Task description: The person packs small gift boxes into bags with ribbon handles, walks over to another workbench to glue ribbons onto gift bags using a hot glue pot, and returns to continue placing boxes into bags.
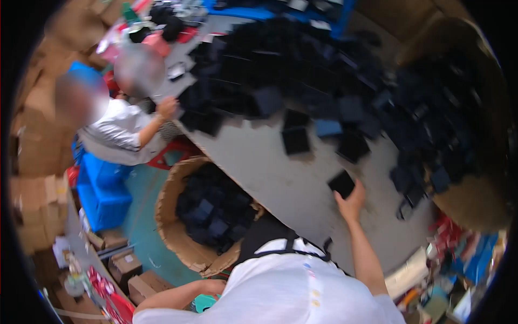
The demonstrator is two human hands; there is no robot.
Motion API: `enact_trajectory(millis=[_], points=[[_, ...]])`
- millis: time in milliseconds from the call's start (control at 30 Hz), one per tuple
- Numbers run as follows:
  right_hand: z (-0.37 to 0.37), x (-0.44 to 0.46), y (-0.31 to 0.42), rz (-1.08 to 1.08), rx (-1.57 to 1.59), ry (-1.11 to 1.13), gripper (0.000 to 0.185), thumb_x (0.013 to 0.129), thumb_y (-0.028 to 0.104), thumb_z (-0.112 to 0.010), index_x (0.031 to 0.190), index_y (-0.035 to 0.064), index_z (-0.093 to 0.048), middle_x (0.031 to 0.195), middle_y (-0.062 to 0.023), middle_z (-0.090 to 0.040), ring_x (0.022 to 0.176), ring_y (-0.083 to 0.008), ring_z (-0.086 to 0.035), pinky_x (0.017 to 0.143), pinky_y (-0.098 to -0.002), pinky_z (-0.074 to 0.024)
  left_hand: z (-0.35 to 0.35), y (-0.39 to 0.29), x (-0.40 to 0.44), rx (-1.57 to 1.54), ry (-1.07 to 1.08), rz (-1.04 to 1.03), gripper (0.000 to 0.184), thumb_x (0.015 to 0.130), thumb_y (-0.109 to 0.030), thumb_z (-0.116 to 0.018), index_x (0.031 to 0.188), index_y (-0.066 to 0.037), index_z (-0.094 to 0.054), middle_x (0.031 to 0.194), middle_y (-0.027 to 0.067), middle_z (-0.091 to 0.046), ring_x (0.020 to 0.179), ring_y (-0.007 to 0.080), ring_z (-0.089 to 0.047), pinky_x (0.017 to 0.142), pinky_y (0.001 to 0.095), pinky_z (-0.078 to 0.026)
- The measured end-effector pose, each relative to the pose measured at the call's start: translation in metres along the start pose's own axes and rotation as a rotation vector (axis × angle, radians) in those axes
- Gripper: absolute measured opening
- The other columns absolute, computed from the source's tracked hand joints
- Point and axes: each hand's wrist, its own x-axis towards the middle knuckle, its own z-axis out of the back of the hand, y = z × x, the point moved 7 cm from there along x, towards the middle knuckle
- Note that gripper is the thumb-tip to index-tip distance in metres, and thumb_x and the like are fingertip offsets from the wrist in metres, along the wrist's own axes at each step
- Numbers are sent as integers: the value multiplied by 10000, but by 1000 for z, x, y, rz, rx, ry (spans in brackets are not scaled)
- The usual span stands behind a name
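Observation:
My right hand (352,201) is closed on a small black square piece (341,184), which looks like a flat box or case, over the grey tabletop. Beyond it, several similar black pieces (296,141) lie loose at the edge of a large dark heap (280,65). My left hand (215,287) is low by my waist, at the side of my white shirt (280,294). Its fingers are mostly hidden, close to a teal object (204,303) that I cannot identify.
A cardboard carton (164,216) of dark pieces stands on the floor left of the table (253,162). More dark pieces spill from a big carton (475,202) at right. Across the table's left edge, a person in a light shirt (116,129) reaches in. Blue stools (105,189) stand behind.

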Motion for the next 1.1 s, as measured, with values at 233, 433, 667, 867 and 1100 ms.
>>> enact_trajectory(millis=[233,433,667,867,1100], points=[[6,6,-9,10,49,-40,785,683,254,-757,1328,26,-372,1316,-188,-423,1235,-366,-360,1037,-465,-286,10,-47,15,237,36,-10,575,830,-383,-575,1323,-109,-458,1277,126,-511,1067,316,-556,782,464,-542],[37,37,-64,-9,-208,-135,774,691,248,-745,1323,6,-370,1345,-183,-404,1253,-360,-354,1049,-461,-283,57,-226,-50,1256,-604,-347,325,825,-251,-484,876,13,-669,866,222,-663,846,382,-651,721,445,-539],[160,134,-222,-653,-812,-341,838,741,601,-616,1381,138,-338,1406,-151,-371,1226,-395,-396,975,-500,-370,36,-376,-59,1237,-800,-775,265,800,-233,-548,987,-57,-614,835,175,-642,820,350,-628,710,461,-509],[133,157,-243,-713,-595,-94,795,747,583,-609,1368,162,-349,1346,-160,-466,1177,-399,-479,945,-462,-404,-29,-425,-25,1169,-653,-1046,348,793,-219,-596,1105,-66,-577,964,158,-607,922,350,-598,781,450,-492],[111,102,-91,-225,-153,-270,621,708,371,-736,1201,63,-517,1102,-194,-605,1011,-363,-579,850,-425,-454,-94,-445,-7,1238,-392,-1057,350,820,-242,-591,1123,-69,-571,1026,171,-600,940,365,-587,785,445,-494]])
